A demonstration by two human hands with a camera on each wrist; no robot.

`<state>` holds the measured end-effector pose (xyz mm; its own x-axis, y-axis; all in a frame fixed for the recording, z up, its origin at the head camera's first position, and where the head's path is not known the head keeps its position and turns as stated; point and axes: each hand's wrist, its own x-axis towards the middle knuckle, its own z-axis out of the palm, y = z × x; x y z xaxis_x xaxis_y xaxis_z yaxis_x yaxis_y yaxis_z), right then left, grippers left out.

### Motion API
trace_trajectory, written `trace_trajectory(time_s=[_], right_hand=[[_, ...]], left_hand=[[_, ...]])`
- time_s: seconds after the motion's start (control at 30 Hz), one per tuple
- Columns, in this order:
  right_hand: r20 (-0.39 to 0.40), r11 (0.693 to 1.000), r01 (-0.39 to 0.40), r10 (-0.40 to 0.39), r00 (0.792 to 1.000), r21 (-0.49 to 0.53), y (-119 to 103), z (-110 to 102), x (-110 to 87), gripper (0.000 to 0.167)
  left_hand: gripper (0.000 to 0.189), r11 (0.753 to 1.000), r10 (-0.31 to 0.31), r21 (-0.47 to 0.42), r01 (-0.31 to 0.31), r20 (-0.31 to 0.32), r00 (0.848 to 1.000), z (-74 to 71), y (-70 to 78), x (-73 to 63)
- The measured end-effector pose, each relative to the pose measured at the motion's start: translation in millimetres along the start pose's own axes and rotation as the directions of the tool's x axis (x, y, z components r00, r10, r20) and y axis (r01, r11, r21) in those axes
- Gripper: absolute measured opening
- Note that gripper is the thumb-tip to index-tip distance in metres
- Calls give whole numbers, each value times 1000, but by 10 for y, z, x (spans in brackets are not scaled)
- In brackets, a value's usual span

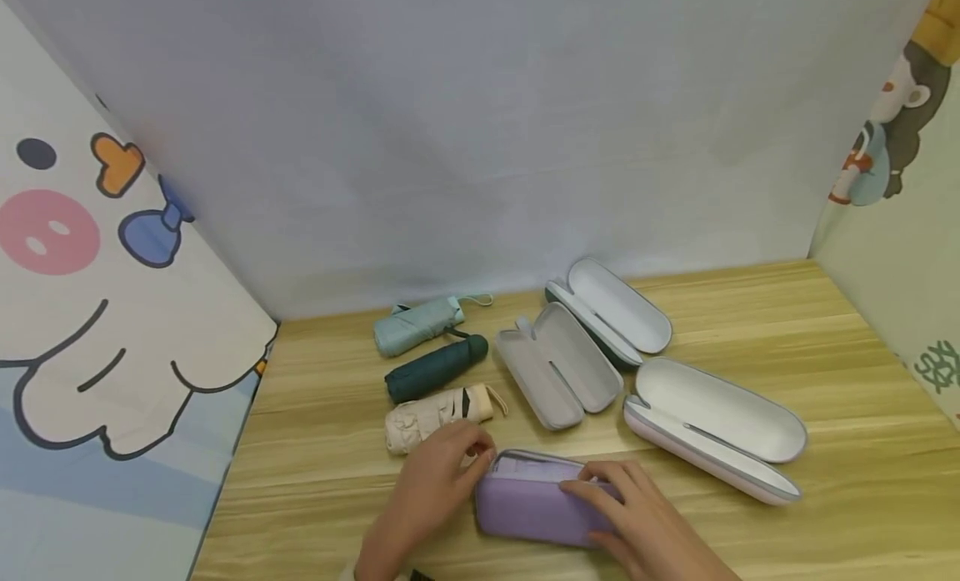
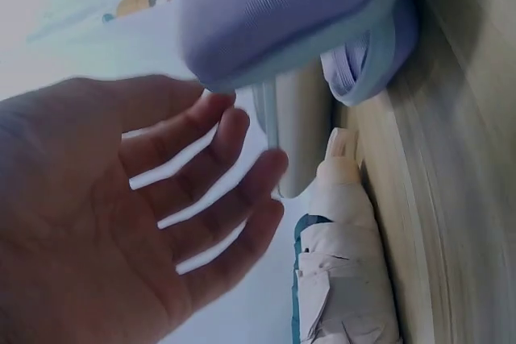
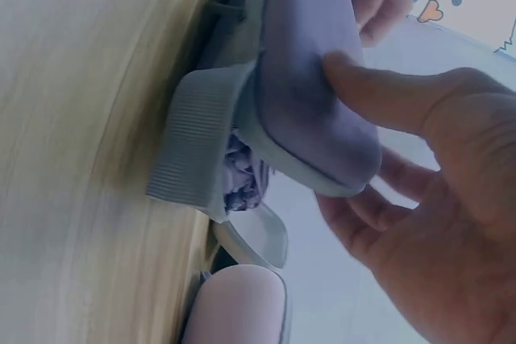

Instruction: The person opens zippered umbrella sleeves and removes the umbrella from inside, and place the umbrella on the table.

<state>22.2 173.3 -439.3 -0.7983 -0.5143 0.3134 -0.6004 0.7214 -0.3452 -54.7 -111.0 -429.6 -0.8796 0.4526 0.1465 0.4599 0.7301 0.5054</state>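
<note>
A purple zip case (image 1: 536, 510) lies partly open at the front of the table, lid raised at an angle. Crumpled purple fabric (image 3: 244, 173) shows inside through the gap at its end. My right hand (image 1: 637, 510) grips the lid at the right, thumb on its outer face and fingers curled under the rim. At the case's left end is my left hand (image 1: 442, 473), fingers loosely bent, thumb and forefinger right at the corner of the rim. Just behind the left hand lies a cream folded umbrella (image 1: 427, 416).
Beyond it lie a dark green folded umbrella (image 1: 435, 370) and a light teal one (image 1: 416, 324). To the right, three hinged cases stand open: a grey one (image 1: 558, 368), a dark green one (image 1: 611, 310) and a pale pink one (image 1: 712, 431). A pale cloth wall (image 1: 480, 147) rises behind the table.
</note>
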Motion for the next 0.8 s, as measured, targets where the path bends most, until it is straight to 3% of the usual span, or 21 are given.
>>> trace_trajectory(time_s=[0.07,0.17,0.27,0.33,0.47,0.6,0.8], right_hand=[[-59,998,66,-65,996,20,3,-5,-31,55],[-160,983,179,-171,972,33,2,16,-60,27],[-218,967,251,-235,947,46,-8,48,-91,44],[-226,959,275,-253,941,72,-23,57,-121,40],[-211,950,299,-276,938,87,-44,78,-187,32],[-190,946,302,-277,942,121,-67,110,-240,36],[-213,969,219,-192,958,112,-186,162,-350,35]], left_hand=[[3,998,64,-31,-63,57,996,-3,-33,41],[8,985,170,-60,-164,128,977,13,-80,100],[14,970,242,-60,-235,184,953,27,-97,151],[16,963,269,-43,-266,214,939,47,-98,181],[24,941,327,-2,-339,271,905,117,-81,216],[35,915,370,30,-403,336,866,182,-43,233],[45,879,360,140,-457,435,826,235,42,261]])
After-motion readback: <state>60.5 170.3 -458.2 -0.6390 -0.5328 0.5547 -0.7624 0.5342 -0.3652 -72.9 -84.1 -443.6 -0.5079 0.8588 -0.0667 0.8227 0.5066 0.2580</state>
